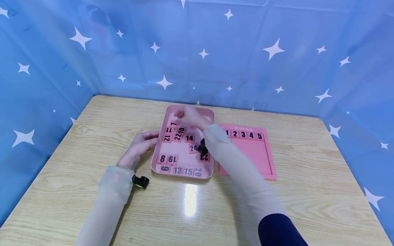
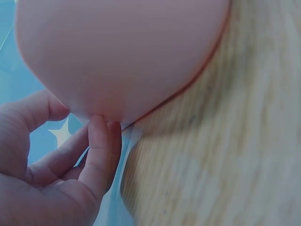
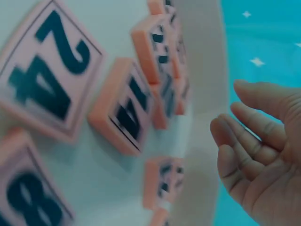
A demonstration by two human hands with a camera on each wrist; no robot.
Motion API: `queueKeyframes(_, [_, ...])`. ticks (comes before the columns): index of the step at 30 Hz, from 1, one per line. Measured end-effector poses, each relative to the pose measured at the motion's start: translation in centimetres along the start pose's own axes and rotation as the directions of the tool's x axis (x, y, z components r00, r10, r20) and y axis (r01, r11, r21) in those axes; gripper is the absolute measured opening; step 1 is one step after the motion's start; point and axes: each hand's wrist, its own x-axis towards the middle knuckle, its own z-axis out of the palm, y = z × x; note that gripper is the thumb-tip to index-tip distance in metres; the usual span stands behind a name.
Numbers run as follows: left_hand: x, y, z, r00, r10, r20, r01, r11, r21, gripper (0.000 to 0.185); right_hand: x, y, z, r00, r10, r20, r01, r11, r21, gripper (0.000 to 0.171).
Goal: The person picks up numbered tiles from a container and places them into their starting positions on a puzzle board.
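Nearest the camera, two forearms in pale translucent sleeves reach out over the light wood-grain table (image 1: pixel 92 136), each with a small black wrist camera strapped on. The left hand (image 1: pixel 140 145) rests on the tabletop against the left wall of the shallow pink plastic tray (image 1: pixel 155 150); in the left wrist view its fingertips (image 2: pixel 99 123) touch the tray's rounded outer corner, fingers loosely bent and gripping nothing.

The tray sits at the middle of the table and holds scattered pink square foam number tiles with black digits. Along its near edge lie 9, 13, 15 and 20; just behind them 8 and 19; tile 23 (image 1: pixel 204 157) is partly hidden by the right wrist camera. Further in are tile 24 (image 1: pixel 193 148) and tile 14 (image 1: pixel 189 138), then a crowded cluster of 11, 12, 22, 10 and 7, some overlapping.

The right hand (image 1: pixel 191 118) hovers above the far part of the tray, beyond that cluster. The right wrist view shows its fingers (image 3: pixel 244 141) relaxed, slightly curved and empty, near the tray's far wall.

Just right of the tray, partly covered by the right forearm, lies a flat pink framed puzzle board (image 1: pixel 255 153) with tiles 1 to 5 seated along its far row. Behind everything hangs a blue backdrop with white stars (image 1: pixel 271 51).
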Motion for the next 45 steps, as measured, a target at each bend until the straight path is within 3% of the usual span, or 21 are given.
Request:
queueKeyframes(8, [0.1,0.0,0.1,1.000,-0.005,-0.006,0.006,1.000,0.007,0.042,1.3,0.9,1.6,0.997,0.077,-0.008,-0.077,0.997,-0.033,0.028])
queueKeyframes(16, [0.0,0.1,0.1,1.000,-0.006,-0.003,0.006,1.000,-0.002,0.043,1.2,1.2,2.1,0.995,0.099,-0.012,-0.099,0.994,-0.039,0.024])
queueKeyframes(25, [-0.1,0.1,0.0,1.000,-0.004,-0.009,0.004,1.000,0.003,0.042,1.3,1.0,2.4,0.998,0.059,-0.024,-0.062,0.988,-0.143,0.014])
queueKeyframes(30, [-0.1,0.0,0.0,1.000,-0.007,-0.007,0.007,1.000,0.005,0.042,0.9,0.9,1.8,0.998,0.000,-0.061,-0.008,0.991,-0.132,0.022])
queueKeyframes(34, [-0.1,0.1,0.2,1.000,-0.011,-0.003,0.012,1.000,0.008,0.043,-0.1,0.6,0.2,0.994,-0.061,-0.088,0.051,0.993,-0.110,0.033])
queueKeyframes(37, [-0.2,0.1,0.2,1.000,-0.012,-0.003,0.012,1.000,0.016,0.043,-1.4,0.2,-1.5,0.990,-0.074,-0.117,0.057,0.988,-0.141,0.021])
queueKeyframes(39, [-0.2,0.2,0.1,1.000,-0.012,0.001,0.012,1.000,0.027,0.043,-2.5,0.0,-2.6,0.988,-0.078,-0.137,0.054,0.984,-0.171,0.017])
queueKeyframes(41, [-0.2,0.2,0.1,1.000,-0.010,0.005,0.010,0.999,0.039,0.043,-3.9,0.1,-3.7,0.984,-0.075,-0.159,0.045,0.982,-0.185,0.024])
queueKeyframes(45, [-0.1,0.1,0.0,1.000,-0.014,0.004,0.014,0.999,0.034,0.043,-7.1,1.2,-5.1,0.983,-0.072,-0.167,0.047,0.988,-0.149,0.026])
